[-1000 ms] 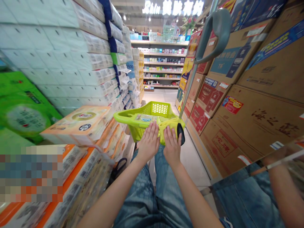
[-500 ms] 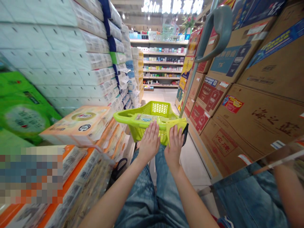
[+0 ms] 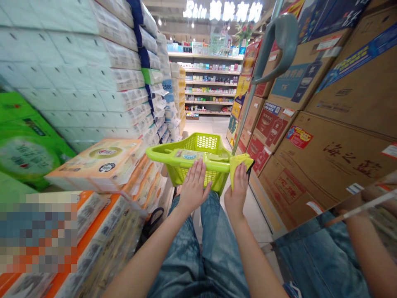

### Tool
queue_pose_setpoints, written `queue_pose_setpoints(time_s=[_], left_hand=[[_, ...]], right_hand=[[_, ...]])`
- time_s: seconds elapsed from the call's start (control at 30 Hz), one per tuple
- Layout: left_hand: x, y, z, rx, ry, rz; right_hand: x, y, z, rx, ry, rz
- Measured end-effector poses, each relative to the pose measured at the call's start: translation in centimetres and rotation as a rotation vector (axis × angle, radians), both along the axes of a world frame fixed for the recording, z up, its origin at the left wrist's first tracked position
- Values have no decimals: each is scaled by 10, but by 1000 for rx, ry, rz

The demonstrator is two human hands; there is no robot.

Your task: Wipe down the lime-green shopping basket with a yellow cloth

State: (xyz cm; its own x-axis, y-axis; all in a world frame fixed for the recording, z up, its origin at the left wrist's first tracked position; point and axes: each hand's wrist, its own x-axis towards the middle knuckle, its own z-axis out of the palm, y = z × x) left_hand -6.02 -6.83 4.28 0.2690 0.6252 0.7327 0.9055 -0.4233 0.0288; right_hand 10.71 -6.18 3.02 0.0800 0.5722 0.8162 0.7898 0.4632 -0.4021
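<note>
A lime green shopping basket (image 3: pixel 161 155) on wheels stands in front of my knees in a shop aisle. Its tall grey pull handle (image 3: pixel 276 45) rises at the right. My left hand (image 3: pixel 194 186) lies flat on the basket's near rim, fingers stretched out. My right hand (image 3: pixel 237 192) presses a yellow cloth (image 3: pixel 238 164) against the basket's near right corner, fingers over the cloth. A flat packet (image 3: pixel 189 155) lies inside the basket.
Stacked tissue packs (image 3: pixel 102 159) and white bales (image 3: pixel 77 62) wall the left side. Brown cardboard cartons (image 3: pixel 335 157) wall the right. The narrow floor strip (image 3: pixel 214 124) runs ahead to product shelves (image 3: pixel 211 82). A shiny surface (image 3: pixel 335 252) at lower right mirrors my jeans.
My right hand has slid the yellow cloth rightward along the basket's near rim to its right corner. The left hand has stayed on the rim.
</note>
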Motion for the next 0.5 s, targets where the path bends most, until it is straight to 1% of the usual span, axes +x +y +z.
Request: queue_pose_setpoints(time_s=[0.13,0.23,0.3,0.37,0.43,0.5], left_hand=[[-3,-1,1,-16,-19,-59],[-6,-1,1,-33,-35,-103],[-7,0,1,-32,-43,-111],[-8,1,-1,-25,-49,-122],[-7,2,-1,-17,-51,-140],[-6,3,-2,-13,-57,-147]], right_hand=[[-37,-10,-5,-52,-138,-18],[-52,-13,-13,-53,-263,0],[-48,-12,-16,-27,-310,15],[-34,-9,-16,4,-313,4],[-16,-5,-13,11,-237,-34],[-2,-1,-8,-7,-97,-57]])
